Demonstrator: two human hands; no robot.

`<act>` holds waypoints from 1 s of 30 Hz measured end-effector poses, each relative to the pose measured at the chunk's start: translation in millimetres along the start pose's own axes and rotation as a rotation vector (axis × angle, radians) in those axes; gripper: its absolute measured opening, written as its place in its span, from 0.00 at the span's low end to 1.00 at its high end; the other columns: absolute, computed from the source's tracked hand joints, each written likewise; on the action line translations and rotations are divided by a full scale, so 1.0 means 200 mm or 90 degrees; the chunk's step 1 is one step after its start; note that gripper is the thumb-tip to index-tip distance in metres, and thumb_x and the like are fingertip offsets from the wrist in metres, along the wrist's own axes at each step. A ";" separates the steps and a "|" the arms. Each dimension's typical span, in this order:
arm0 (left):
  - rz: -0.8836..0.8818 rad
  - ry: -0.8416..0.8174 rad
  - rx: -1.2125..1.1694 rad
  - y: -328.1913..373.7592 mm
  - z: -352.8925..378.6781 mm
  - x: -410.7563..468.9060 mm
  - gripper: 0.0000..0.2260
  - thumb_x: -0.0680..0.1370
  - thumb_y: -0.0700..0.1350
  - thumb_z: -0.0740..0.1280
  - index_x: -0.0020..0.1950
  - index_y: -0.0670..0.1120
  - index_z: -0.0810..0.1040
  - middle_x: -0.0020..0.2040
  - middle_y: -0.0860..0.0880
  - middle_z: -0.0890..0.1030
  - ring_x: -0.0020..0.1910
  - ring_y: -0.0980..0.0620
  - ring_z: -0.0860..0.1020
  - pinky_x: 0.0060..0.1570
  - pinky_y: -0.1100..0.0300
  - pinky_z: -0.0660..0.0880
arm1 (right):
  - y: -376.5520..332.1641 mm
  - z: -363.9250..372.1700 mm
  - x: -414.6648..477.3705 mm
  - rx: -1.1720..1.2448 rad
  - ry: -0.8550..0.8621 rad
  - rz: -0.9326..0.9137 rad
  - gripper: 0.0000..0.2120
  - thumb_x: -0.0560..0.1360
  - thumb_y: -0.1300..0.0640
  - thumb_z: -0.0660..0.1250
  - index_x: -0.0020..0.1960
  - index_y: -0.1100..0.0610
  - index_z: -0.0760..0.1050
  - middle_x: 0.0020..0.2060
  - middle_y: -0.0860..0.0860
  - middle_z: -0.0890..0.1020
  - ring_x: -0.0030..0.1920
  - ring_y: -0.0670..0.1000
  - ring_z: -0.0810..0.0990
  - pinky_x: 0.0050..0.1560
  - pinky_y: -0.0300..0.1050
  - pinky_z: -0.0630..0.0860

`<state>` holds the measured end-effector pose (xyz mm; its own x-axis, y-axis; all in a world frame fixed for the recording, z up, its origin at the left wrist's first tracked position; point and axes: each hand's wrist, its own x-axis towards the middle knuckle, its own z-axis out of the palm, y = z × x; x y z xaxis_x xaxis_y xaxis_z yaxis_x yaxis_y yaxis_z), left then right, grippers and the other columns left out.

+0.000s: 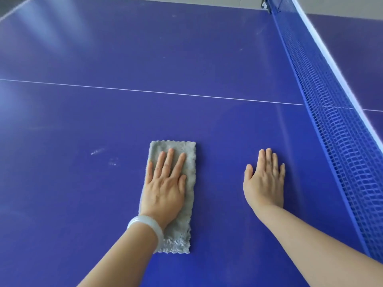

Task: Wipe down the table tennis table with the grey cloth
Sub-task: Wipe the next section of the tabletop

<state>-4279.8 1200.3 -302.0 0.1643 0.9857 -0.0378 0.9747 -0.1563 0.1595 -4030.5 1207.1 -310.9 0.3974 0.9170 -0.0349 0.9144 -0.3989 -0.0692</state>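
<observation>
The blue table tennis table (145,59) fills the view. A folded grey cloth (189,154) lies flat on it, lengthways away from me, near the bottom middle. My left hand (165,183) presses on the cloth with straight fingers; a pale bangle sits on that wrist. My right hand (265,181) rests flat on the bare table to the right of the cloth, fingers straight and together, holding nothing.
The blue net (323,112) with a white top band runs diagonally along the right side, close to my right hand. A thin white centre line (145,91) crosses the table. Whitish smudges (97,151) show left of the cloth. The table's far edge is at the top.
</observation>
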 end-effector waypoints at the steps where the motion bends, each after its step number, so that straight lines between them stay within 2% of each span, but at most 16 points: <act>1: -0.057 0.007 -0.008 -0.07 -0.01 -0.06 0.27 0.81 0.56 0.38 0.81 0.57 0.45 0.82 0.52 0.45 0.80 0.52 0.40 0.78 0.48 0.41 | 0.00 0.00 0.00 -0.002 0.003 0.001 0.31 0.82 0.46 0.46 0.81 0.59 0.48 0.81 0.54 0.51 0.80 0.53 0.48 0.79 0.56 0.46; 3: -0.127 0.008 -0.006 -0.10 -0.01 -0.17 0.27 0.82 0.55 0.41 0.81 0.55 0.47 0.82 0.52 0.47 0.80 0.52 0.42 0.78 0.46 0.45 | -0.01 0.01 0.00 -0.003 0.013 0.001 0.31 0.82 0.46 0.46 0.81 0.59 0.49 0.80 0.55 0.52 0.80 0.54 0.50 0.79 0.56 0.47; 4: -0.124 0.008 -0.001 -0.06 0.00 -0.20 0.27 0.82 0.55 0.42 0.82 0.53 0.48 0.82 0.51 0.49 0.80 0.50 0.43 0.77 0.45 0.47 | -0.01 0.01 0.01 0.000 0.017 0.002 0.31 0.82 0.45 0.45 0.81 0.59 0.49 0.80 0.55 0.53 0.80 0.54 0.50 0.79 0.57 0.47; 5: -0.084 0.003 -0.008 0.01 0.01 -0.20 0.27 0.82 0.54 0.44 0.82 0.52 0.51 0.82 0.49 0.51 0.81 0.49 0.45 0.77 0.44 0.48 | -0.02 0.01 0.01 0.001 0.020 0.002 0.32 0.82 0.45 0.45 0.81 0.60 0.50 0.80 0.55 0.54 0.80 0.54 0.51 0.79 0.57 0.47; 9: 0.228 -0.032 -0.022 0.44 0.07 -0.03 0.26 0.83 0.52 0.49 0.81 0.49 0.54 0.81 0.48 0.54 0.80 0.45 0.48 0.76 0.40 0.49 | -0.01 0.02 0.01 0.015 0.019 0.005 0.31 0.81 0.47 0.48 0.81 0.59 0.51 0.80 0.54 0.53 0.80 0.54 0.50 0.79 0.56 0.46; 11: 0.285 -0.063 -0.021 0.55 0.08 0.10 0.26 0.83 0.52 0.46 0.82 0.50 0.51 0.82 0.50 0.50 0.80 0.47 0.43 0.77 0.41 0.46 | 0.00 0.01 0.04 0.028 0.016 0.017 0.30 0.81 0.50 0.50 0.81 0.57 0.51 0.80 0.53 0.53 0.80 0.52 0.50 0.79 0.55 0.45; 13: 0.316 -0.067 -0.006 0.50 0.06 0.23 0.26 0.83 0.53 0.44 0.82 0.51 0.51 0.82 0.52 0.49 0.80 0.49 0.42 0.77 0.44 0.42 | 0.01 0.01 0.08 0.022 0.015 0.027 0.29 0.82 0.50 0.50 0.81 0.55 0.50 0.81 0.52 0.52 0.80 0.52 0.49 0.79 0.56 0.45; 15: 0.288 -0.057 0.035 0.33 0.02 0.36 0.26 0.82 0.53 0.43 0.82 0.53 0.52 0.81 0.52 0.51 0.80 0.50 0.44 0.78 0.45 0.43 | 0.02 0.01 0.10 0.007 0.007 0.036 0.29 0.82 0.49 0.49 0.81 0.55 0.49 0.81 0.52 0.52 0.80 0.52 0.49 0.79 0.57 0.46; 18: 0.111 -0.012 0.028 0.05 -0.01 0.45 0.27 0.82 0.54 0.42 0.82 0.54 0.48 0.82 0.52 0.49 0.80 0.51 0.42 0.78 0.46 0.43 | 0.01 0.01 0.10 -0.013 0.007 0.038 0.29 0.82 0.47 0.46 0.81 0.55 0.48 0.80 0.52 0.51 0.80 0.53 0.50 0.79 0.57 0.47; 20: 0.056 -0.017 0.000 -0.01 -0.02 0.44 0.27 0.82 0.54 0.42 0.82 0.54 0.47 0.82 0.53 0.47 0.80 0.53 0.41 0.78 0.47 0.42 | 0.01 0.00 0.09 -0.024 -0.003 0.044 0.30 0.82 0.46 0.42 0.81 0.55 0.46 0.80 0.52 0.50 0.80 0.52 0.49 0.79 0.57 0.47; 22: 0.052 -0.029 -0.017 0.01 -0.02 0.44 0.27 0.81 0.54 0.42 0.82 0.55 0.46 0.82 0.54 0.46 0.80 0.54 0.40 0.78 0.48 0.41 | -0.01 0.00 0.09 -0.024 -0.007 0.061 0.30 0.81 0.46 0.41 0.81 0.55 0.46 0.80 0.51 0.49 0.80 0.52 0.49 0.79 0.57 0.46; 25: 0.057 -0.037 -0.030 0.02 -0.03 0.45 0.27 0.81 0.55 0.41 0.81 0.56 0.43 0.81 0.55 0.43 0.79 0.54 0.37 0.78 0.49 0.39 | -0.10 -0.02 0.18 0.019 -0.030 0.145 0.30 0.83 0.48 0.46 0.81 0.57 0.44 0.81 0.53 0.47 0.81 0.54 0.45 0.78 0.59 0.43; 27: 0.058 -0.038 -0.022 0.01 -0.04 0.44 0.28 0.81 0.55 0.39 0.81 0.56 0.40 0.81 0.55 0.40 0.79 0.54 0.35 0.78 0.49 0.37 | -0.19 -0.03 0.23 0.042 -0.046 0.192 0.31 0.83 0.48 0.46 0.81 0.61 0.42 0.81 0.56 0.45 0.80 0.55 0.43 0.78 0.60 0.41; 30: 0.058 -0.035 -0.027 0.02 -0.05 0.43 0.27 0.81 0.54 0.39 0.81 0.55 0.41 0.81 0.55 0.40 0.79 0.53 0.35 0.77 0.49 0.36 | -0.24 -0.01 0.26 0.015 -0.034 0.195 0.32 0.82 0.47 0.43 0.80 0.63 0.41 0.80 0.58 0.45 0.80 0.56 0.43 0.78 0.60 0.42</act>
<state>-4262.5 1284.9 -294.6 0.2609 0.9625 -0.0745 0.9484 -0.2411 0.2061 -4054.6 1273.8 -306.4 0.6486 0.7531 -0.1100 0.7507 -0.6568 -0.0705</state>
